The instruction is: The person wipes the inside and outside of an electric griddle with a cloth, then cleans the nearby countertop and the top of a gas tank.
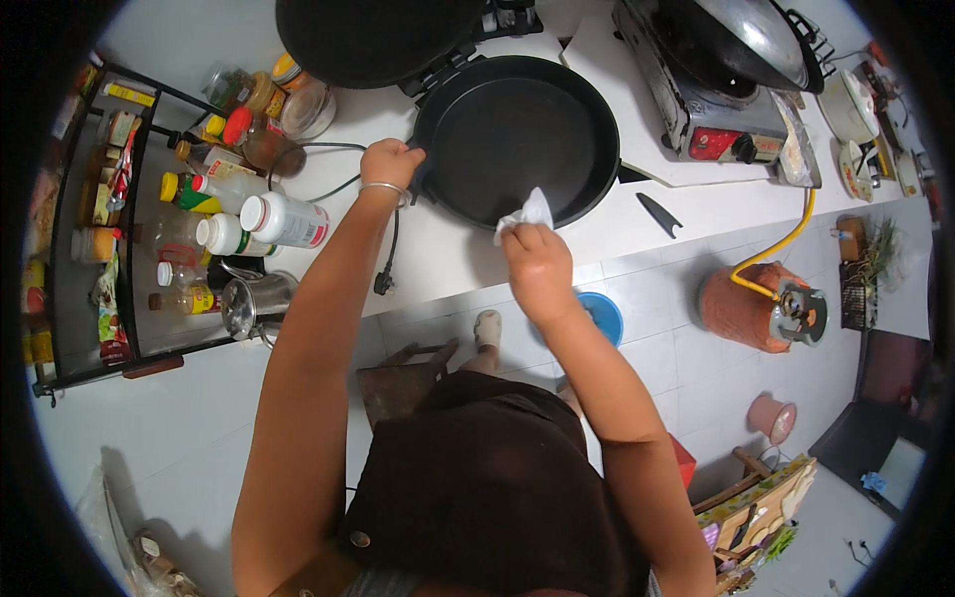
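Note:
An electric baking pan [517,139], round and black, lies open on the white counter. Its hinged lid [383,35] is tipped back at the far left. My left hand [389,165] is closed on the pan's left edge, its fingers partly hidden. Bunched in my right hand [538,261] is a white tissue [535,211], pressed to the pan's near rim. A power cord [395,239] with a black plug runs beside my left wrist, over the counter's front edge.
Jars and bottles [288,220] crowd the left, beside a metal pot [257,303] and a black rack [144,149]. To the right are a gas stove [721,134] with a wok [741,50], a black knife-shaped piece [659,215] and, below, a gas cylinder [751,306]. A stool [398,383] stands underneath.

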`<state>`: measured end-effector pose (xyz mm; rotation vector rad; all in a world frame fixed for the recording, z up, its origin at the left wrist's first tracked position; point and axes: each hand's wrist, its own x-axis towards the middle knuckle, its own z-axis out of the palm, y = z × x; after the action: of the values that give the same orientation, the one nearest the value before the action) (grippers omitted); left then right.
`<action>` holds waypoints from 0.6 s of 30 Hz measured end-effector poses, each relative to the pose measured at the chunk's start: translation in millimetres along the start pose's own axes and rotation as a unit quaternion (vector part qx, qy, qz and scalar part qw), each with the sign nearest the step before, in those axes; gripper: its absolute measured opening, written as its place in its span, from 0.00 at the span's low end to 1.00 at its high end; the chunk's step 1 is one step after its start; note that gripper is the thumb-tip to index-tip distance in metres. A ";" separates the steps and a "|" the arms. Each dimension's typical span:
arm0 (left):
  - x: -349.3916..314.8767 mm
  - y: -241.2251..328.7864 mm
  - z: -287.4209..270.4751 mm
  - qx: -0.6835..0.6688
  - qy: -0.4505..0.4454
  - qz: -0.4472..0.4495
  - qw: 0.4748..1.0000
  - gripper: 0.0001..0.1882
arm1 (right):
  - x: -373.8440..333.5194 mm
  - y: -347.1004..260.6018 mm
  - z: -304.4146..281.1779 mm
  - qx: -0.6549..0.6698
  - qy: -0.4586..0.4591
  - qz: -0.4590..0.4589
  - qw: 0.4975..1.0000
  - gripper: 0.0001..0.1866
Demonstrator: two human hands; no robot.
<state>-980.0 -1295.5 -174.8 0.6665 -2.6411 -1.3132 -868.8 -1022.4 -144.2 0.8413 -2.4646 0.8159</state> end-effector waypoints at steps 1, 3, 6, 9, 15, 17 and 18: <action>1.6 -3.3 -2.0 -0.008 -0.004 0.000 1.000 0.10 | 5.5 2.4 -4.2 -0.010 0.007 -0.007 1.000 0.13; 0.2 -8.0 1.1 0.002 -0.004 0.010 1.000 0.10 | 10.8 17.8 -14.7 -0.033 0.016 -0.020 0.999 0.12; -7.8 13.0 -0.6 0.043 0.005 0.029 0.999 0.12 | -2.0 58.5 -38.4 -0.087 0.036 -0.038 0.995 0.10; -8.9 12.1 -0.5 0.070 -0.004 0.025 0.997 0.16 | 5.9 59.2 -44.4 -0.059 0.008 -0.029 0.998 0.10; -6.5 7.5 -5.3 0.071 0.004 0.035 0.997 0.12 | 26.8 -3.4 4.8 0.008 -0.042 -0.080 0.996 0.08; -4.3 -0.5 -5.4 0.045 0.009 0.036 0.998 0.12 | 23.2 -0.9 -2.2 0.010 -0.041 -0.089 0.995 0.09; -3.9 -6.8 -7.5 0.032 0.014 0.033 0.999 0.11 | 16.6 9.6 -11.9 0.005 -0.040 -0.090 0.995 0.10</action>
<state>-972.0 -1302.8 -175.2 0.5941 -2.6685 -1.1987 -885.0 -1015.5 -130.2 1.1008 -2.4103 0.7426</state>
